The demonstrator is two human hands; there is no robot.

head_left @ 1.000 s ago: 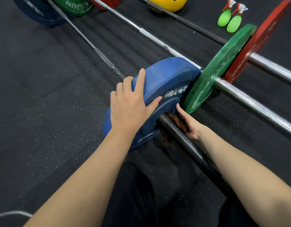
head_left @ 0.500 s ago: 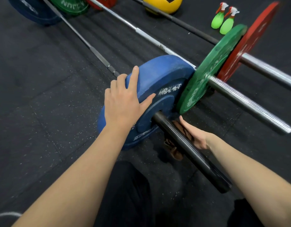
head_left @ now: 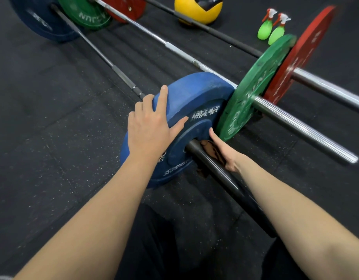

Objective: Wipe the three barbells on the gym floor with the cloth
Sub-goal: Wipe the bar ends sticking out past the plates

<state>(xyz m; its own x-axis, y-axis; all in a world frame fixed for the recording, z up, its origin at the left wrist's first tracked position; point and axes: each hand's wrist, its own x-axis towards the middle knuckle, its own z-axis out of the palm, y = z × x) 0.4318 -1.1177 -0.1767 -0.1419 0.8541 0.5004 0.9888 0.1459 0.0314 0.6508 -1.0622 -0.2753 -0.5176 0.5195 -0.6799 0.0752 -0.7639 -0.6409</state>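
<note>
Three barbells lie side by side on the black rubber floor. My left hand (head_left: 148, 126) rests flat on the rim of the nearest bar's blue plate (head_left: 196, 93), fingers straight. My right hand (head_left: 225, 152) wraps a brown cloth (head_left: 210, 147) round that bar's dark sleeve (head_left: 231, 184), right against the plate's hub; one finger points at the hub and the rest are hidden under the sleeve. The middle barbell has a green plate (head_left: 253, 85) and a chrome sleeve (head_left: 308, 131). Farthest from me is the barbell with the red plate (head_left: 302, 55).
A yellow medicine ball (head_left: 196, 12) and two green spray bottles (head_left: 272, 30) stand beyond the bars. The far-end plates, blue (head_left: 39, 21), green (head_left: 83, 15) and red (head_left: 128, 7), sit at top left. My dark-clothed legs (head_left: 158, 239) are below the sleeve.
My right hand slid the cloth outward along the dark sleeve, then back up against the blue plate's hub. My left hand stayed on the plate.
</note>
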